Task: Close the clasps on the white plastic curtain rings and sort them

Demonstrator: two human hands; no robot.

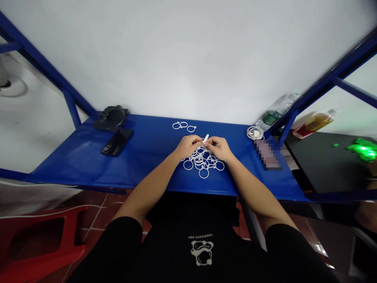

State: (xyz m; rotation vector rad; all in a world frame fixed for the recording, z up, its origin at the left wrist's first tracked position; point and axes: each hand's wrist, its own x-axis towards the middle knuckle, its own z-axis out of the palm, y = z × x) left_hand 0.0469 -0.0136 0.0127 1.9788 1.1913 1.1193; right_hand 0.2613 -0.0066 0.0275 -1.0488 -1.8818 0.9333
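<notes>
Between my two hands, just above the blue table (pixel 153 149), is a white plastic ring (pixel 205 138), seen nearly edge-on. My left hand (pixel 189 145) pinches it from the left with thumb and fingers. From the other side my right hand (pixel 218 147) grips it, also closed. Beneath and in front of the hands lies a loose pile of white rings (pixel 203 173), each with a small tab, several of them overlapping. Farther back, near the wall, rest three more white rings (pixel 191 129). My fingers hide part of the held ring.
A black phone (pixel 117 142) and a dark crumpled bag (pixel 112 118) lie at the left. On the right are a coiled white cable (pixel 255 133), a clear bottle (pixel 272 118) and a blurred-out flat object (pixel 268 154). Blue frame bars (pixel 70 106) flank the table. A red stool (pixel 44 243) stands below left.
</notes>
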